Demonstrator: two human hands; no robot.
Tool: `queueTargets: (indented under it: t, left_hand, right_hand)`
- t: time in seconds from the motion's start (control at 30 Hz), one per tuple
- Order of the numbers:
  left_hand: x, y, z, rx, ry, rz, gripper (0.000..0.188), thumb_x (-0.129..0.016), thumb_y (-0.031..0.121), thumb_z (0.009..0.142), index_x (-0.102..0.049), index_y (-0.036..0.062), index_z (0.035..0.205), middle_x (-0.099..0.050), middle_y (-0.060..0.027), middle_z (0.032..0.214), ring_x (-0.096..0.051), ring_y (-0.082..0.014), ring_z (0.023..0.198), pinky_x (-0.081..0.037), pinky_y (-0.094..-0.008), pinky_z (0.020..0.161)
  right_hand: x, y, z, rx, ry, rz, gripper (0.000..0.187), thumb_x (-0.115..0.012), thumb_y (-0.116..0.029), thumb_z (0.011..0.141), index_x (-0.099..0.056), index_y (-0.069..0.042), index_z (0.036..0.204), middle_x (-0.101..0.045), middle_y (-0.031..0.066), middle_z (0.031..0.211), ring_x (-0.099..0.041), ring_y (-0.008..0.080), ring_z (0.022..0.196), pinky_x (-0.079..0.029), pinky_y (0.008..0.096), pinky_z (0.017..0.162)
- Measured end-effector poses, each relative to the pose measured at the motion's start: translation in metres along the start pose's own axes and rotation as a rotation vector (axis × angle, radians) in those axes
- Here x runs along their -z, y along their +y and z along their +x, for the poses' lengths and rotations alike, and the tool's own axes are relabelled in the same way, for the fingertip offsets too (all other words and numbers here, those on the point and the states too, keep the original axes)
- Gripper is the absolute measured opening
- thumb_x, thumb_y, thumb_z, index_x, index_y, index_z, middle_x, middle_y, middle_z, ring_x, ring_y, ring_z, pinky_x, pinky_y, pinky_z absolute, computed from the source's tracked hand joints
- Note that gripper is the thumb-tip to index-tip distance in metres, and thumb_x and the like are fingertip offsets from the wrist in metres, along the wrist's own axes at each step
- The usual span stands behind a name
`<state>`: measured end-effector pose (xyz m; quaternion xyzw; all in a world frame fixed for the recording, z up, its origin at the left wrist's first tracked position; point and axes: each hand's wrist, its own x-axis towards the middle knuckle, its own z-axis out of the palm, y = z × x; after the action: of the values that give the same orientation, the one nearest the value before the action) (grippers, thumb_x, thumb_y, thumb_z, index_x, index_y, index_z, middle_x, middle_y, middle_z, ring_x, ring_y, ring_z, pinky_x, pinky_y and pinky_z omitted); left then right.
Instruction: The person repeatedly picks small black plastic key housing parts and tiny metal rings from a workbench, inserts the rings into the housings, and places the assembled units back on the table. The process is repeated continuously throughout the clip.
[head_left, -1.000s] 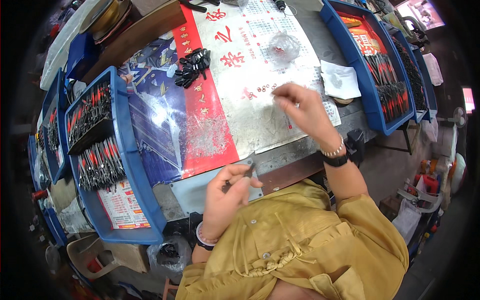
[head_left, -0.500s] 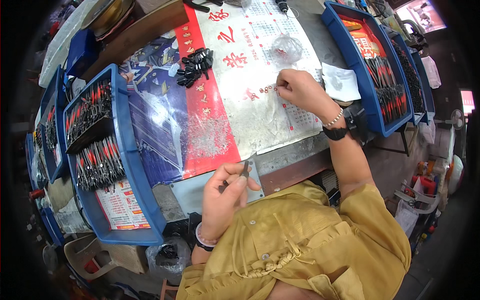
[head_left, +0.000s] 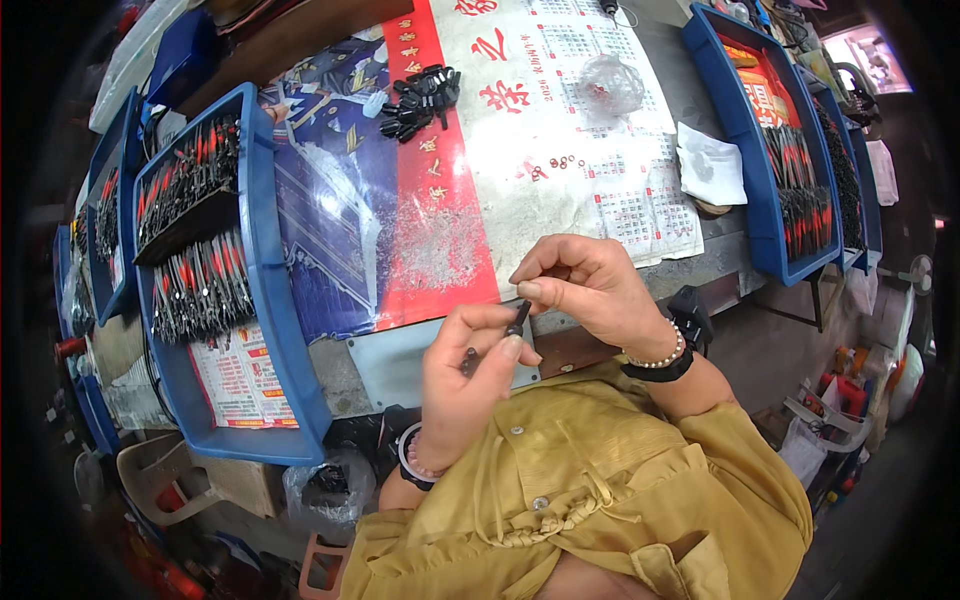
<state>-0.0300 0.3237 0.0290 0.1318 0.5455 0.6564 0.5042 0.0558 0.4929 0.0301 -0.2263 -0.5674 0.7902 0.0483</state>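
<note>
My left hand [head_left: 465, 372] is closed around a small black rod-like part [head_left: 519, 318], whose narrow end sticks up past the thumb and forefinger. Another dark piece [head_left: 468, 361] shows between its curled fingers. My right hand [head_left: 592, 290] is pinched just above and beside the tip of that part; anything between its fingertips is too small to make out. Several small reddish rings [head_left: 562, 163] lie on the white calendar sheet [head_left: 560, 215] beyond the hands. A heap of black parts [head_left: 421, 102] sits farther back, left of the sheet's white area.
Blue trays [head_left: 285, 340] of black-and-red pen-like parts stand at the left; another blue tray [head_left: 752, 190] is at the right. A crumpled clear plastic bag [head_left: 611, 86] and a white paper [head_left: 710, 163] lie on the table. Clear bits [head_left: 437, 250] are scattered over the red strip.
My right hand has come back from the rings on the sheet to the black part in my left hand. The left hand still holds that part. The whole view has shifted somewhat.
</note>
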Motion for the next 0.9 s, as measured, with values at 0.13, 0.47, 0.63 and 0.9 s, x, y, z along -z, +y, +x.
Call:
queueTargets:
  t: [0.13, 0.47, 0.63, 0.9]
  left_hand:
    - [0.001, 0.000, -0.003, -0.015, 0.018, 0.005, 0.020, -0.054, 0.003, 0.092, -0.049, -0.0001, 0.111, -0.067, -0.0063, 0.085, -0.045, 0.0000, 0.059, -0.038, -0.0162, 0.054]
    - [0.000, 0.004, -0.010, -0.035, 0.050, 0.054, 0.018, -0.055, 0.002, 0.091, -0.050, -0.0024, 0.108, -0.068, -0.0072, 0.091, -0.062, -0.0079, 0.078, -0.049, -0.0218, 0.070]
    - [0.000, 0.005, -0.014, -0.051, 0.051, 0.109, 0.017, -0.057, 0.003, 0.090, -0.052, -0.0028, 0.105, -0.068, -0.0065, 0.083, -0.062, -0.0078, 0.075, -0.049, -0.0219, 0.068]
    - [-0.001, 0.003, -0.019, -0.076, 0.052, 0.103, 0.018, -0.057, 0.003, 0.090, -0.052, -0.0020, 0.106, -0.067, -0.0063, 0.080, -0.061, -0.0070, 0.073, -0.048, -0.0216, 0.065]
  right_hand:
    - [-0.006, 0.001, -0.004, -0.054, 0.018, 0.038, 0.014, -0.058, -0.005, 0.092, -0.062, 0.006, 0.099, -0.065, 0.0069, 0.089, -0.062, 0.0105, 0.077, -0.052, 0.0244, 0.069]
    - [-0.014, 0.006, -0.015, 0.041, 0.037, 0.046, 0.013, -0.059, -0.002, 0.090, -0.064, 0.006, 0.099, -0.066, 0.0079, 0.089, -0.065, 0.0118, 0.077, -0.052, 0.0235, 0.070]
    - [-0.016, 0.011, -0.018, 0.082, 0.021, 0.125, 0.012, -0.058, 0.000, 0.090, -0.064, 0.006, 0.099, -0.065, 0.0078, 0.088, -0.064, 0.0117, 0.077, -0.051, 0.0235, 0.070]
    - [-0.019, 0.009, -0.024, 0.155, 0.037, 0.104, 0.011, -0.058, 0.002, 0.089, -0.065, 0.005, 0.097, -0.064, 0.0086, 0.089, -0.064, 0.0120, 0.077, -0.050, 0.0231, 0.069]
